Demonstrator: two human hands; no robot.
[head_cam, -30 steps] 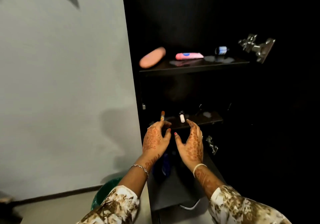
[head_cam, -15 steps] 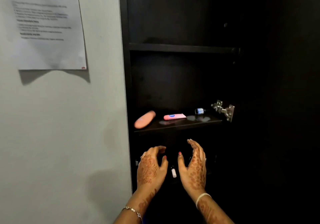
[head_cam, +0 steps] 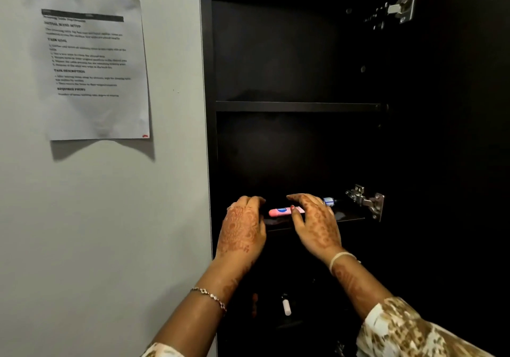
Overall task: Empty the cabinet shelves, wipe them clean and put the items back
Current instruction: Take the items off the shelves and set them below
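Both hands have risen to the middle shelf [head_cam: 350,216], where the right hand [head_cam: 317,227] curls thumb and fingers round the pink tube [head_cam: 280,212] and the left hand [head_cam: 241,229] curls over something hidden at far left, so emptying likely starts here.

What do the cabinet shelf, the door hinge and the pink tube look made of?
Cabinet shelf: likely dark laminated board, semi-gloss; its top faintly mirrors the items. Door hinge: bright metal, with sharp glints. Pink tube: probably smooth plastic; even colour, soft sheen.
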